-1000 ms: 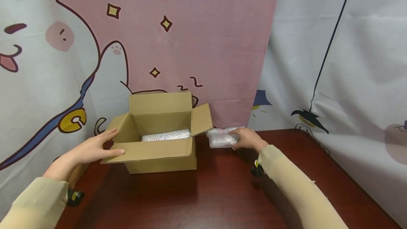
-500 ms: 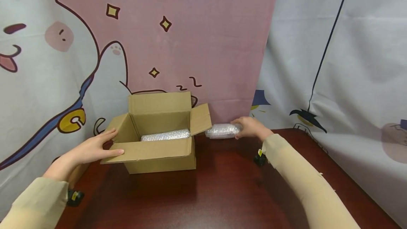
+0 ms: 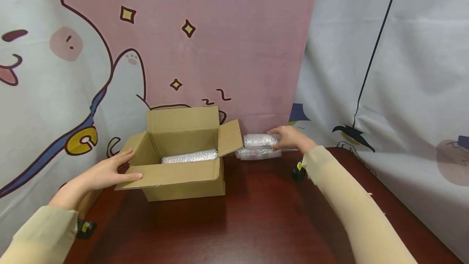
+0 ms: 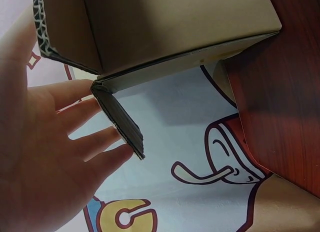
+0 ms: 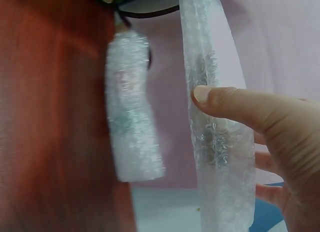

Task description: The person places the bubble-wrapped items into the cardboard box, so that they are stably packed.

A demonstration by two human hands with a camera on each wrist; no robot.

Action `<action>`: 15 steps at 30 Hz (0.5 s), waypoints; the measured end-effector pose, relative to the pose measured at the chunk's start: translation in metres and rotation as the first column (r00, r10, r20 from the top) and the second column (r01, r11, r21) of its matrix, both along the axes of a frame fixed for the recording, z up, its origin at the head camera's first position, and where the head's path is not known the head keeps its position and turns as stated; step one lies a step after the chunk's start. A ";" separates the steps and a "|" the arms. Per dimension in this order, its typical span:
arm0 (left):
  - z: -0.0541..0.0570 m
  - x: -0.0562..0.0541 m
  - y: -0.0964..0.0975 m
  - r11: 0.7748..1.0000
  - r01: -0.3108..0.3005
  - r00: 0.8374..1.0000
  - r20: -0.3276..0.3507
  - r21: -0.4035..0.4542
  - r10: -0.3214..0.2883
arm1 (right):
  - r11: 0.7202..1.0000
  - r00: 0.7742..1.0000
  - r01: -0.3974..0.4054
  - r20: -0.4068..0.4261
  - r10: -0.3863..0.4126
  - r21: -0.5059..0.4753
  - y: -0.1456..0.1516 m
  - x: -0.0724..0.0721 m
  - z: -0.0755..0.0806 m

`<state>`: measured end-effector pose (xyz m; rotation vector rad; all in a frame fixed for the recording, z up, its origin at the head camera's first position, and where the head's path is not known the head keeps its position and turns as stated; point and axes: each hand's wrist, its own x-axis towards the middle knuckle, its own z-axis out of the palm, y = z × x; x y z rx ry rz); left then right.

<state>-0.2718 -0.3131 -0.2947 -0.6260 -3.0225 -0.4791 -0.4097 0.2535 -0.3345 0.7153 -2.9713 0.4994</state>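
My right hand (image 3: 290, 137) pinches a bubble-wrapped package (image 3: 256, 139), thumb on the near face and fingers behind, and it is raised off the table. In the right wrist view that package (image 5: 207, 132) stands apart from a second bubble-wrapped package (image 5: 131, 112), which lies on the table by the back curtain. The cardboard box (image 3: 185, 190) stands with its flaps spread, one more bubble-wrapped bundle (image 3: 190, 156) inside. My left hand (image 3: 104, 171) rests at the box's left corner, thumb on the front flap. In the left wrist view its fairly straight fingers touch a side flap (image 4: 120, 119).
The dark red wooden table (image 3: 256, 219) extends in front of the box and to its right. A printed pink curtain (image 3: 227, 44) hangs right behind the box, and a white one (image 3: 384, 72) runs along the right table edge. The box's right flap (image 3: 231, 137) leans toward the packages.
My right hand has lifted one bubble-wrapped package up and back, and the other package now shows below it. The left hand and the box have stayed in place.
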 end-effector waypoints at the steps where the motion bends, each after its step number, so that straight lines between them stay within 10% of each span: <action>1: 0.000 0.000 0.000 1.000 -0.001 1.000 0.001 0.001 0.001 | 1.000 1.000 0.002 0.005 -0.002 -0.008 0.000 0.000 0.005; 15: 0.000 0.001 0.000 1.000 0.006 1.000 -0.006 0.009 -0.006 | 0.998 0.998 0.049 -0.026 -0.050 -0.024 0.001 0.002 0.057</action>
